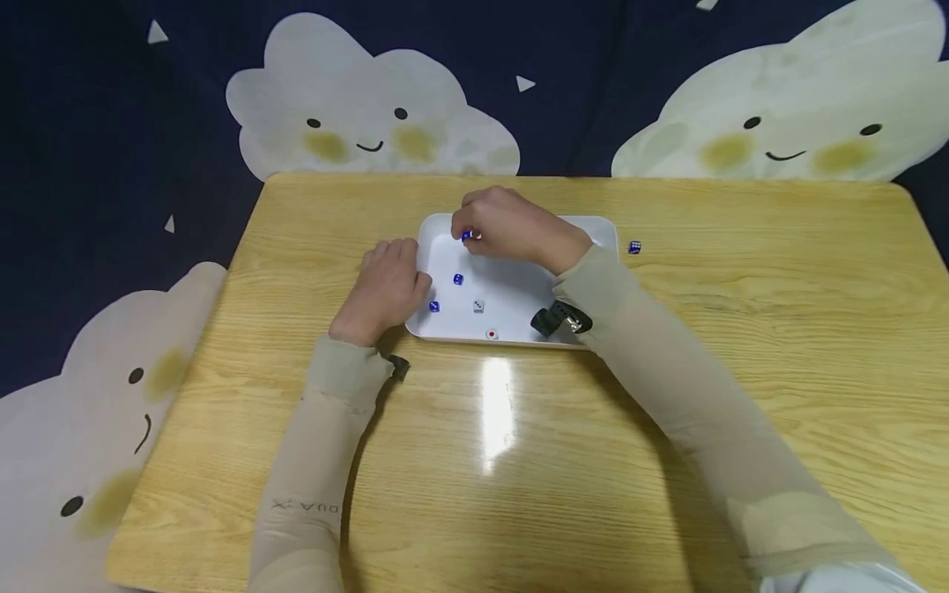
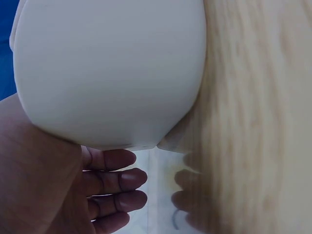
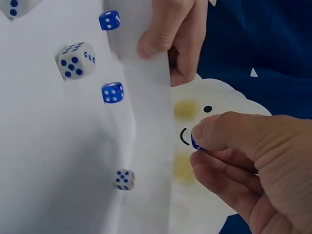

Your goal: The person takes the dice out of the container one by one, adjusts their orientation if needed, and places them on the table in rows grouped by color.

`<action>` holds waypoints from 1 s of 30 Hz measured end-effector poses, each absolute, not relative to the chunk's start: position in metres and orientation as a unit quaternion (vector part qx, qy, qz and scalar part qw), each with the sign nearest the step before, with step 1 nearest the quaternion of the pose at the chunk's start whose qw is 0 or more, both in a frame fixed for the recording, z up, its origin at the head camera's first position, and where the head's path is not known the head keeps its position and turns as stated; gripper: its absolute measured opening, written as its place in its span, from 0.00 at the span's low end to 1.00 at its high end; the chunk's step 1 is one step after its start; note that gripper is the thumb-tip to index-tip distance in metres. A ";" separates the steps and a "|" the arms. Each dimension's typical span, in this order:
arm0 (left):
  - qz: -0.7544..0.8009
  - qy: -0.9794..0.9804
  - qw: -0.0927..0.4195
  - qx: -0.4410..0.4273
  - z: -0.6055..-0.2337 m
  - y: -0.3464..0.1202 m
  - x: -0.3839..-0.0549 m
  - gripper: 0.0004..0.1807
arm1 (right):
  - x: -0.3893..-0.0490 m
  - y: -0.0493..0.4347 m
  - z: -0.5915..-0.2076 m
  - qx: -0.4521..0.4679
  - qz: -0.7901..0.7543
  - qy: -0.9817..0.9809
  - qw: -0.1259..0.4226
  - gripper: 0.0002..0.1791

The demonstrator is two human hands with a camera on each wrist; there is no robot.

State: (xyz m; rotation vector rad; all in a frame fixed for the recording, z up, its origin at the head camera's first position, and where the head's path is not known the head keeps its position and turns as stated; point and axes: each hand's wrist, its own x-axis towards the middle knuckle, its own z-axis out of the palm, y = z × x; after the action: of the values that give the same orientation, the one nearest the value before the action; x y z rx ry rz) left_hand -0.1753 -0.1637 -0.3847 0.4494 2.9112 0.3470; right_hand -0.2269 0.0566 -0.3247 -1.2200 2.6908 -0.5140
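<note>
Over the far left part of a white tray (image 1: 511, 317), my right hand (image 1: 511, 226) pinches a blue die (image 3: 196, 142) between thumb and fingers. The fingers hide much of that die. My left hand (image 1: 385, 284) holds the tray's left wall, its thumb inside and the other fingers outside, as the right wrist view shows. Inside the tray lie a blue die (image 1: 457, 279), another blue die (image 1: 433, 306), a white die (image 1: 478, 306) and a white die with a red dot (image 1: 492, 333). A further white die (image 3: 124, 179) shows in the right wrist view.
One blue die (image 1: 634, 247) lies on the wooden table (image 1: 741, 371), just right of the tray. A dark curtain with white clouds (image 1: 371, 99) hangs behind the table. A black wrist strap (image 1: 567, 319) on my right arm covers part of the tray.
</note>
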 end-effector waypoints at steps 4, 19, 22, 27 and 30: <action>0.114 0.978 0.088 0.151 -0.385 -0.164 -0.177 0.20 | -0.225 0.062 -0.320 -0.407 -0.162 0.897 0.066 0.09; 0.127 0.976 0.088 0.156 -0.387 -0.164 -0.180 0.17 | -0.207 0.101 -0.307 -0.392 -0.151 0.907 0.022 0.08; 0.122 0.976 0.088 0.156 -0.388 -0.163 -0.180 0.17 | -0.204 0.111 -0.306 -0.386 -0.151 0.910 0.014 0.09; 0.128 0.975 0.082 0.159 -0.388 -0.164 -0.180 0.17 | -0.198 0.126 -0.303 -0.379 -0.160 0.912 0.001 0.09; 0.130 0.975 0.081 0.158 -0.389 -0.165 -0.180 0.18 | -0.195 0.134 -0.302 -0.374 -0.163 0.913 -0.002 0.09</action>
State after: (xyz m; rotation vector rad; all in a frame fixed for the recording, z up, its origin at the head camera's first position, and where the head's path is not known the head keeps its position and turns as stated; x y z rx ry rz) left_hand -0.1795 -0.1649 -0.3886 0.4730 2.9149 0.3897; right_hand -0.1946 0.1342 -0.3025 -1.1763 2.8710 -0.5133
